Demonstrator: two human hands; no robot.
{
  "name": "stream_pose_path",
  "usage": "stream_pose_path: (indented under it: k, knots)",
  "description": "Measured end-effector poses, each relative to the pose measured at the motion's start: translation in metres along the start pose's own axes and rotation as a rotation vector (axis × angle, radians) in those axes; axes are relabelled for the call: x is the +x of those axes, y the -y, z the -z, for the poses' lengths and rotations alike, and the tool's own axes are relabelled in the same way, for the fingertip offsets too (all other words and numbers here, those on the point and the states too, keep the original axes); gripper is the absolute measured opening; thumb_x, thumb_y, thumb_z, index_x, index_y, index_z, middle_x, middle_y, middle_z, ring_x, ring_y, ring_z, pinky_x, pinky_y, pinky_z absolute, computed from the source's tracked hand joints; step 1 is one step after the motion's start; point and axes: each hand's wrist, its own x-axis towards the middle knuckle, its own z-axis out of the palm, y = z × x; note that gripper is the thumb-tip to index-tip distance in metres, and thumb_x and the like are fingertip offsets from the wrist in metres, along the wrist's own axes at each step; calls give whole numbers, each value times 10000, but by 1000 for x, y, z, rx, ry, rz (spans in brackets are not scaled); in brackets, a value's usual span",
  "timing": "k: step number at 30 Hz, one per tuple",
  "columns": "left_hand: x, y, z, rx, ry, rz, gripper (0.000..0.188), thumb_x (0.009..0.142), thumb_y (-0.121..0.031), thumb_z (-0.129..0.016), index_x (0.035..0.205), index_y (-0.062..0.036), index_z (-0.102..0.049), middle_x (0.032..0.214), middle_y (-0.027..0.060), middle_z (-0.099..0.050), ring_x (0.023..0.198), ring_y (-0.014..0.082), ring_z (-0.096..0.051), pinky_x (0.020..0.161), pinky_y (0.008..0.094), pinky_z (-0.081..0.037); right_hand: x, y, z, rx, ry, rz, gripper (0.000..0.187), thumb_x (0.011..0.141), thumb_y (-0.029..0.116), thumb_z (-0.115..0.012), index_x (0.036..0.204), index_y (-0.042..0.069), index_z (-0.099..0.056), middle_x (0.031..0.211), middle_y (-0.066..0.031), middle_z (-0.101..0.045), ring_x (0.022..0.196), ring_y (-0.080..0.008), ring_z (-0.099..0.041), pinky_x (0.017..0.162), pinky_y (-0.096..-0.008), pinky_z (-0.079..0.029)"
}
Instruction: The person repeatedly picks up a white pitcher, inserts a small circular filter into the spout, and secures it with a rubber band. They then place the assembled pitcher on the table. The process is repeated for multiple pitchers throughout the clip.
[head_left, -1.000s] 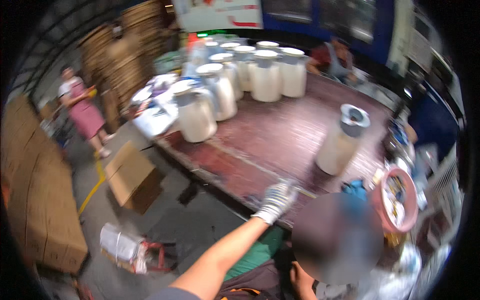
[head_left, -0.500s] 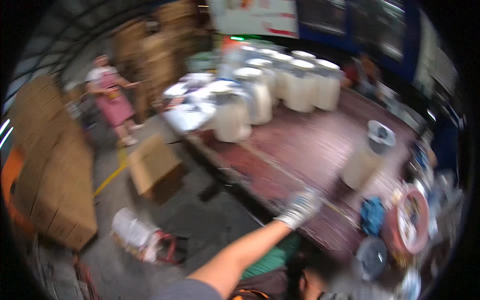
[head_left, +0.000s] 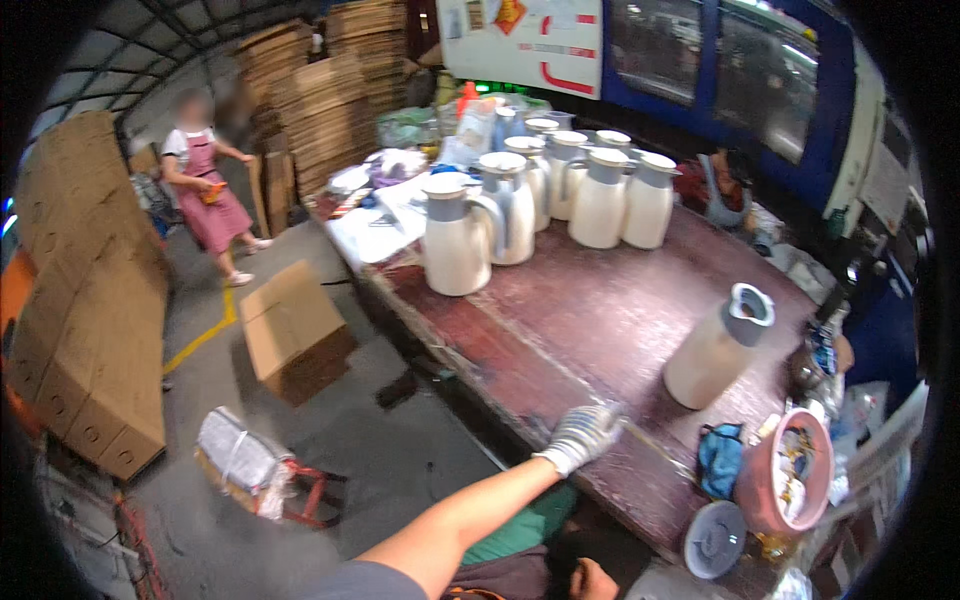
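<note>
My left hand (head_left: 583, 438), in a striped white-grey glove, rests on the near edge of a dark red table (head_left: 570, 325). Its fingers look stretched out over the tabletop, and I make out nothing held in them. Low at the bottom edge shows a bit of bare skin that looks like my right hand (head_left: 593, 580); its fingers are mostly hidden. Beyond my left hand, to the right, stands a cream jug (head_left: 708, 355) with a grey neck and an uncovered mouth. A grey round lid (head_left: 714, 540) and a blue cloth bundle (head_left: 720, 460) lie nearer me.
Several lidded cream jugs (head_left: 600, 200) stand at the table's far side. A pink tub (head_left: 822, 475) with small parts sits at the right. On the floor at left are a cardboard box (head_left: 295, 325), a padded red-framed stool (head_left: 245, 455) and stacked cartons (head_left: 110, 350). A person in pink (head_left: 212, 190) stands farther back.
The view has shifted and sharpened, so the table and its jugs appear slightly lower. My left hand stays at the table edge. The person at the left has a leg in a different position.
</note>
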Motion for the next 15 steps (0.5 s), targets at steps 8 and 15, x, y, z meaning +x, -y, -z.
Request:
stream_pose_path:
  k: [8,15]
  knots:
    - [-1,-16,8,-15,-32,60,234,910,-298,-589,1032,-126,-689,937,171,-702,875,353,-685,778,457,-553,-1,-25,-4,84,-74,122,257,827,208,-677,1079,161,-681,884,-93,-705,761,-303,-684,663,-411,-542]
    - [-1,-8,4,198,37,-1,264,901,-307,-505,985,-134,-687,830,217,-667,789,410,-654,704,526,-521,-9,0,-5,56,-39,13,252,913,242,-577,1128,157,-677,1013,-122,-709,864,-311,-688,758,-407,-547]
